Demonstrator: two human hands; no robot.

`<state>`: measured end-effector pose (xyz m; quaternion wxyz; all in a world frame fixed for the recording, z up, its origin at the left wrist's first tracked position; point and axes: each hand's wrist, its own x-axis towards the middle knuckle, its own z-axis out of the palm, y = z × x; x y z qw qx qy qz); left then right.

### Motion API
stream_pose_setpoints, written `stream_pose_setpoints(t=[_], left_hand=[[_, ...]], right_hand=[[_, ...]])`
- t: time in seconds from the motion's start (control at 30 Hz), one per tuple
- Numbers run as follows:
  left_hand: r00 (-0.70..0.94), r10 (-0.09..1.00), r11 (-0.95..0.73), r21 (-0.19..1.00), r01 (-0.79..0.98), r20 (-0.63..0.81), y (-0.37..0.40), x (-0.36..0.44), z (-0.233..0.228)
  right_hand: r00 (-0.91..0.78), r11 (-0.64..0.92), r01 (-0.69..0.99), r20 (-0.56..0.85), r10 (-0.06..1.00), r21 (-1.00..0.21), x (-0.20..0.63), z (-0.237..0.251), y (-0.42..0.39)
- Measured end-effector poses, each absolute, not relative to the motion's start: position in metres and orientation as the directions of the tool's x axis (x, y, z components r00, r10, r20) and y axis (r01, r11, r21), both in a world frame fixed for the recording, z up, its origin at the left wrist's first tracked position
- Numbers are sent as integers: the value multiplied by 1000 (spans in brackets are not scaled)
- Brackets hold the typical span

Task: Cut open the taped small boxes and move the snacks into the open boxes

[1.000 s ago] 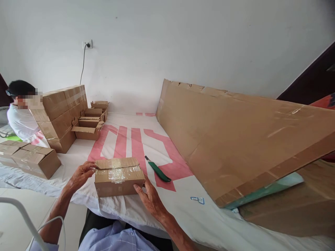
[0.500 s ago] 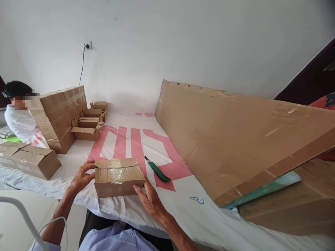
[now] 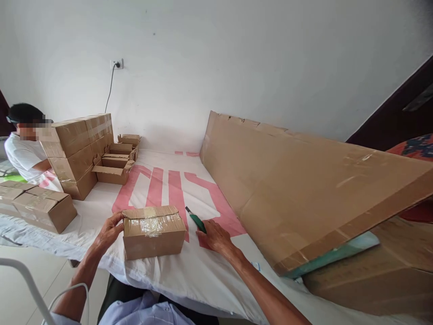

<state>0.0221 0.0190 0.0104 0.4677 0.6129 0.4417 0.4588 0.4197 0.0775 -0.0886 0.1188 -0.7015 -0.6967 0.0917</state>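
Observation:
A taped cardboard box (image 3: 154, 237) sits on the cloth-covered table right before me, with shiny clear tape across its top flaps. My left hand (image 3: 111, 228) grips the box's left end, fingers at its upper corner. To the right of the box, my right hand (image 3: 214, 235) is closed around the handle of a green utility knife (image 3: 196, 221). The knife lies low over the cloth, its short dark blade pointing away from me to the left. Most of its handle is hidden under my fingers.
Stacked closed boxes (image 3: 72, 158) stand at the left, with several open boxes (image 3: 111, 169) beside them. Two taped boxes (image 3: 43, 205) lie nearer. A large cardboard panel (image 3: 297, 180) slants along the right. A co-worker (image 3: 25, 153) sits at far left. A small blue-white item (image 3: 256, 266) lies by my forearm.
My right hand has left the box's right side, moved right and closed on the utility knife. My left hand stays at the box's left end.

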Motion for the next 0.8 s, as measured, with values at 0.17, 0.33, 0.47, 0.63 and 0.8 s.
stream_pose_setpoints(t=[0.17, 0.33, 0.47, 0.63, 0.8], left_hand=[[183, 969, -192, 973, 129, 167, 21, 20, 3], [199, 959, -236, 958, 165, 202, 19, 19, 2], [227, 953, -241, 955, 175, 199, 16, 19, 3], [226, 958, -215, 961, 172, 174, 15, 18, 2], [220, 962, -207, 959, 192, 163, 16, 17, 0]], right_hand=[[85, -56, 943, 77, 993, -329, 418, -85, 84], [22, 113, 824, 230, 973, -556, 414, -24, 80], [-379, 478, 515, 311, 872, -711, 377, 42, 58], [-601, 627, 508, 278, 749, -591, 337, 85, 43], [-614, 643, 587, 246, 750, -492, 334, 90, 51]])
